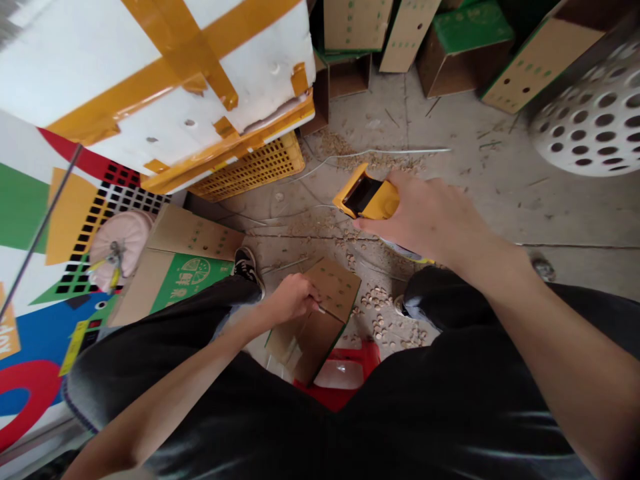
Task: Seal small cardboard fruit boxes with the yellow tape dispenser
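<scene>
Closest in view, a dark trouser leg (165,333) runs along each side of the lap. Between the knees, the left hand (290,300) closes its fingers (306,292) firmly on the edge of a punched cardboard panel (320,337), which stands tilted above a red plastic tub (345,393). A thin pale sliver shows at the fingertips, too small to identify. The panel looks light and stiff but likely to bend along its folds, so its edges seem the safest hold.

Farther forward, the right hand (425,223) reaches out palm down, wrapped closed around a yellow tape dispenser (363,197). The dispenser seems light and rigid, best held by its body.

Beyond the hands, wood shavings (380,300) lie scattered over the concrete floor (575,220), near a black sneaker (247,267) and a printed green carton (190,283). Farther off sit a yellow plastic crate (250,167), a white box banded with yellow tape (150,73), a row of cardboard cartons (463,50), and a perforated white drum (590,120).
</scene>
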### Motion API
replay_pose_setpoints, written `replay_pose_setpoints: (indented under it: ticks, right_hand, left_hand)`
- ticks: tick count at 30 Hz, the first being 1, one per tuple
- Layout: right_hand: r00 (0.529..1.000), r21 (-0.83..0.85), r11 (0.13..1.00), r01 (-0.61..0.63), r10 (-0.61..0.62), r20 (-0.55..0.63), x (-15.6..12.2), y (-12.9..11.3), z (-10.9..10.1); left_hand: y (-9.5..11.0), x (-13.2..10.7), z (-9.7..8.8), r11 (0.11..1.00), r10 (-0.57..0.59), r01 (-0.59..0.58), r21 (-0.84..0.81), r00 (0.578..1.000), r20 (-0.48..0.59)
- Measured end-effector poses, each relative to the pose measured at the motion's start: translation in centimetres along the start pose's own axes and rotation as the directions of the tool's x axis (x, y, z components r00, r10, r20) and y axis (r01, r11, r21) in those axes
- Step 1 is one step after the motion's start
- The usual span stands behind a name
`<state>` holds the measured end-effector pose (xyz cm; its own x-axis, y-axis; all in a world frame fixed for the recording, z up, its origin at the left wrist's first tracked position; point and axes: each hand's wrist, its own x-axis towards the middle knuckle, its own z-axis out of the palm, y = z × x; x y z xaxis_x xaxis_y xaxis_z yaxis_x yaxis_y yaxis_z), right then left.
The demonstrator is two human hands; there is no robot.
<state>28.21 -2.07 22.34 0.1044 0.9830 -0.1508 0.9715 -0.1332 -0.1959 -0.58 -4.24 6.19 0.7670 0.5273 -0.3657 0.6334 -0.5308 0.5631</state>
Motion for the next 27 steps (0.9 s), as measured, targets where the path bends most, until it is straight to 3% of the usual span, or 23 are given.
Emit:
replay_pose_setpoints:
  ticks: [3,8,12,16,21,27]
  right_hand:
    - [1.000,0.005,1.000,-0.007,0.007,0.001,0.0,0.0,0.1]
    - [1.000,0.008,1.000,-0.006,0.006,0.000,0.0,0.0,0.1]
    - [1.000,0.008,1.000,-0.002,0.002,-0.008,-0.2,0.0,-0.1]
    - [1.000,0.019,1.000,-0.016,0.016,0.002,-0.3,0.1,-0.3]
    - [1.000,0.023,1.000,-0.017,0.017,0.001,-0.3,0.2,-0.3]
    - [1.000,0.046,0.999,-0.002,0.002,-0.005,-0.4,0.2,-0.3]
  left_hand:
    - [0.1,0.1,0.0,0.997,-0.040,0.044,-0.064,0.998,0.053]
    - [-2.1,0.1,-1.0,0.983,-0.087,0.094,-0.156,0.995,0.052]
    - [-3.4,0.2,-0.9,0.999,0.017,-0.015,-0.044,0.999,0.037]
    - [-3.0,0.1,-0.2,0.997,0.074,-0.074,0.025,0.997,0.015]
    - [-3.2,-0.5,-0.1,0.993,-0.035,0.032,0.112,0.999,0.025]
    - [-3.4,-1.6,0.2,0.991,-0.131,0.133,0.002,0.976,0.174]
